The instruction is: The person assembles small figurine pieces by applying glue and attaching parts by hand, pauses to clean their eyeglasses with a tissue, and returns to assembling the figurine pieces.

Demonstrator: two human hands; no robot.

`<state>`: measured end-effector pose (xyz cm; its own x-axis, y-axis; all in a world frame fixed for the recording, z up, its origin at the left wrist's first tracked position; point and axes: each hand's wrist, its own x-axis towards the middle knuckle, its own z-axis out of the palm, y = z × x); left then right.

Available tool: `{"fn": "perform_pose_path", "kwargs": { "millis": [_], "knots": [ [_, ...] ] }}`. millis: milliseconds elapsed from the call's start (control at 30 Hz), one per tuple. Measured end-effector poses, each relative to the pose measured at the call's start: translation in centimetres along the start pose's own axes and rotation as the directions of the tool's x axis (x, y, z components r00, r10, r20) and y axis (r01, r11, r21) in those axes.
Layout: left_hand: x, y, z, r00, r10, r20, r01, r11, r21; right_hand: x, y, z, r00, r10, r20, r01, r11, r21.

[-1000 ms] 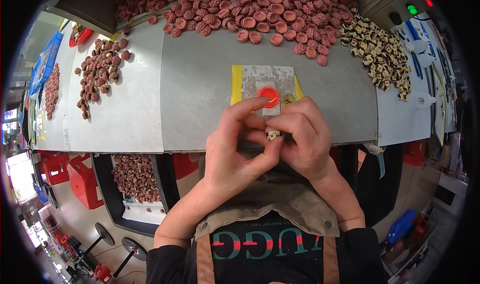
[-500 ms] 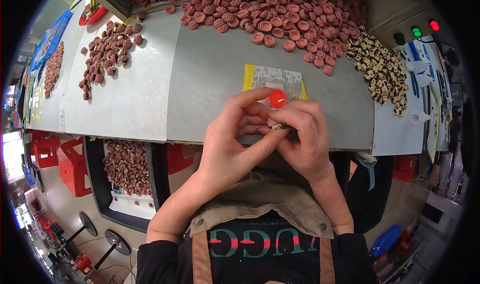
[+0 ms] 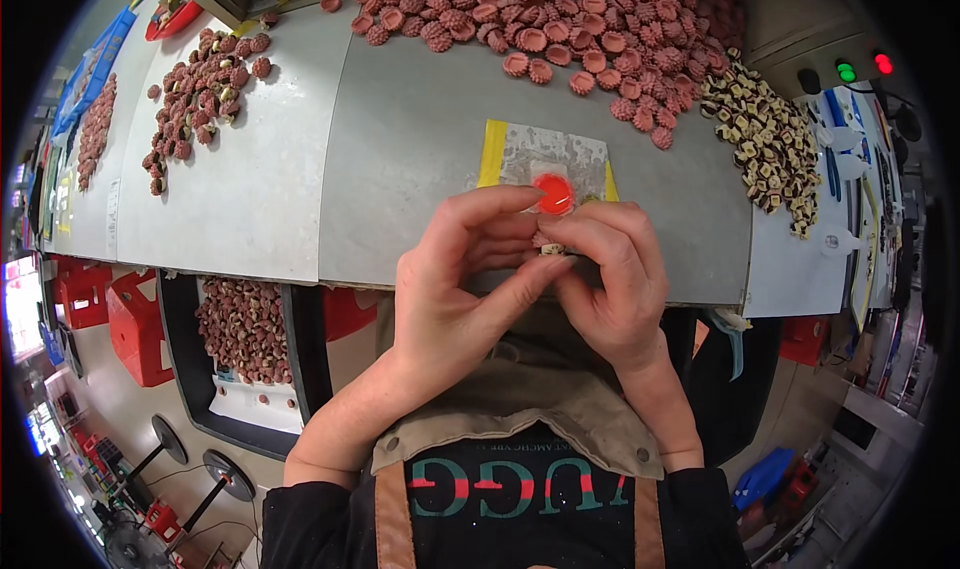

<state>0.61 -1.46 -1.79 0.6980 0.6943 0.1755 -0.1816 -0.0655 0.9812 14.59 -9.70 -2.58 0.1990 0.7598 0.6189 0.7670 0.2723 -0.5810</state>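
My left hand point(image 3: 450, 284) and my right hand point(image 3: 615, 279) meet over the table's near edge. Between their fingertips is a small bumpy pink cap with a cream-and-dark piece point(image 3: 549, 250) at its lower side; fingers cover much of it. Thumb and fingers of both hands are closed around it. Just beyond the fingertips sits a small round dish of bright red-orange point(image 3: 553, 195). It rests on a smudged pale sheet point(image 3: 550, 144) with yellow tape at its sides.
Hollow pink bumpy caps point(image 3: 580, 39) are heaped at the back. Small cream-and-dark pieces point(image 3: 765, 134) are piled at the right. Pink caps with cream-and-dark parts point(image 3: 195, 99) lie at the left. Below the table edge, a black bin point(image 3: 312, 349) contains similar pieces. Red stools point(image 3: 135, 329) stand beyond it.
The whole view has shifted slightly. Both hands stay together on the pink cap and its cream-and-dark piece, with the left fingers shifted a little around it.
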Motion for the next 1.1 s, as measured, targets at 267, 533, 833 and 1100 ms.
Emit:
{"fn": "perform_pose_path", "kwargs": {
  "millis": [267, 533, 833, 1100],
  "knots": [
    [-0.3, 1.3, -1.5, 0.994, -0.076, -0.08, 0.089, 0.981, 0.172, 0.6, 0.2, -2.1, 0.994, 0.048, 0.1, -0.043, 0.998, -0.05],
    [6.2, 1.6, -13.2, 0.925, 0.379, -0.011, -0.012, 0.058, 0.998, 4.0, 8.6, -11.8, 0.981, 0.191, -0.034, -0.178, 0.814, -0.553],
    [12.5, 0.0, -3.4, 0.937, 0.237, 0.255, -0.338, 0.443, 0.83, 5.8, 9.2, -11.5, 0.981, 0.128, 0.147, 0.007, 0.731, -0.682],
    [9.4, 1.2, -5.7, 0.979, 0.099, 0.176, -0.2, 0.601, 0.774, 5.0, 6.3, -10.7, 0.949, 0.26, 0.177, -0.14, 0.852, -0.504]
  ]
}}
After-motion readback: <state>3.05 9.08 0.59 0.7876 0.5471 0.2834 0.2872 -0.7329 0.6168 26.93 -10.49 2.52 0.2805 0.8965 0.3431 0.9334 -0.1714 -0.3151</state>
